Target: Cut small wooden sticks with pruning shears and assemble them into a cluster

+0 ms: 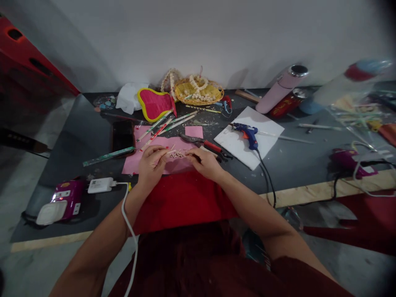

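- Both hands are down at the near edge of the bench, working a little heap of pale stick pieces (177,154) that sits on a pink paper sheet (133,163). The left hand (151,163) has its fingers curled in narrow, pinching at the left end of the heap; the right hand (204,161) is doing the same at the right end. Can't tell whether either one has actually lifted a piece.
- Biggest risk imo: those bits are tiny and loose, so one sloppy nudge probably scatters them off the paper onto the dark bench, where they'd be a pain to spot.
- The red-handled pliers (206,145) lie just beyond the right hand, nearly touching the knuckles. Easy to bump when the hand moves back.
- The blue glue gun (249,135) rests on a white board (272,128) further right, its cord running off the near edge. If it's hot, a snagged cord could drag it over.
- A white charger cable (126,210) hangs beside the left forearm from a plug (99,185) near the front left corner. An elbow could catch that and yank the purple gadget (63,200) next to it.
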